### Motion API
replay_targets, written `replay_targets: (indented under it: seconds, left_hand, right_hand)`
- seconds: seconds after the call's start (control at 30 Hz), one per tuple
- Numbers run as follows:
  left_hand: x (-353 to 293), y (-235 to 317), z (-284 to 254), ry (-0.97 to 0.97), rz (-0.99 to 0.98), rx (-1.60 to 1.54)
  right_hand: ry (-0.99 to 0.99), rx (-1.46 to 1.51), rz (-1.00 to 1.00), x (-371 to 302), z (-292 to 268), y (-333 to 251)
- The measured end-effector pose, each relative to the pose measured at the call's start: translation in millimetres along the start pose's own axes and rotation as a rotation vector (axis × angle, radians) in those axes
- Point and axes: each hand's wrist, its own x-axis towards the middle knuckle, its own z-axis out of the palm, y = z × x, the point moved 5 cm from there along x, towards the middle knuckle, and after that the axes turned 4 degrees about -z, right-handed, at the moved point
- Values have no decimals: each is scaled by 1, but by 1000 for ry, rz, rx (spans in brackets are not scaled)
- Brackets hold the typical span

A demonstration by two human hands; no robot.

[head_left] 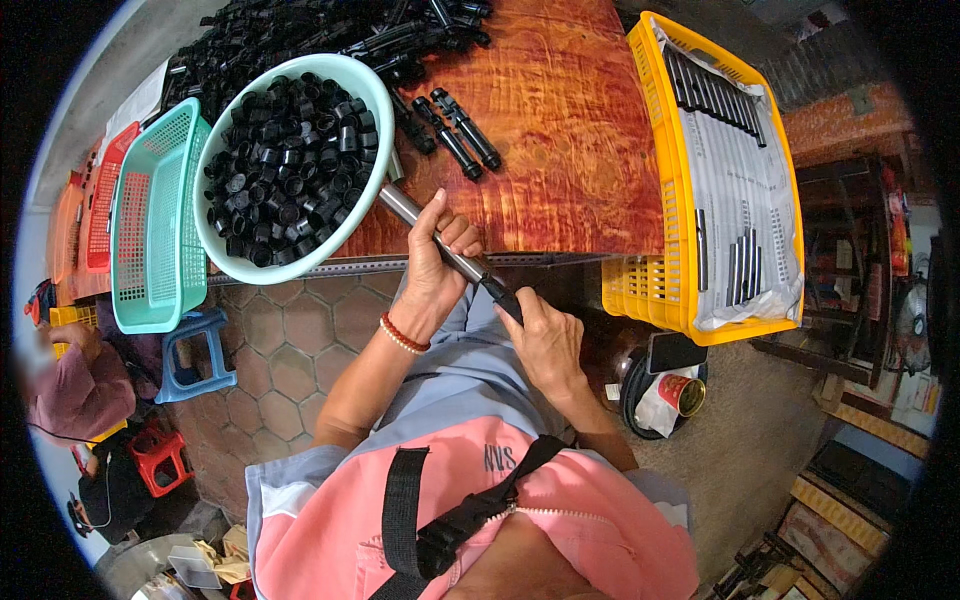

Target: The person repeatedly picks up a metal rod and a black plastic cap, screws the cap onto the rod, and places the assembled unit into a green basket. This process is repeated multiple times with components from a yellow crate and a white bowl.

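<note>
A grey metal tube [403, 206] slants across in front of me, over the table's near edge, its far end by the bowl's rim. My left hand [440, 258] is wrapped round its middle, thumb lying along it. At the tube's near end sits a black plastic fitting [499, 293], and my right hand [548, 342] is closed on it. Left of the tube, a pale green bowl [378, 100] holds a heap of short black caps [290, 165]. Two black jointed plastic pieces [458, 132] lie on the wooden table [570, 120] beyond my hands.
More black parts [260, 35] are piled at the back left. Green [127, 245] and red [103, 205] baskets stand left of the bowl. On the right, a yellow crate [683, 250] holds dark tubes on white sheeting. A blue stool [200, 350] and another person [85, 390] are at the left.
</note>
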Motion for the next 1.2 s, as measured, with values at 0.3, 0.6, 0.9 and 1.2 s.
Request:
replay_targets:
  seconds: [0.3, 0.6, 0.9, 1.2]
  left_hand:
    - [-4, -16, 11, -26, -25, -116]
    - [-6, -15, 11, -22, -27, -157]
    - [-6, -23, 28, -79, -74, -219]
    - [-1, -3, 41, -205, -121, -405]
  right_hand:
    - [58, -40, -92, 14, -12, -12]
    - [-32, -24, -60, 13, -9, -11]
    - [475, 602, -164, 13, -62, -4]
    - [704, 539, -157, -1, -77, 10]
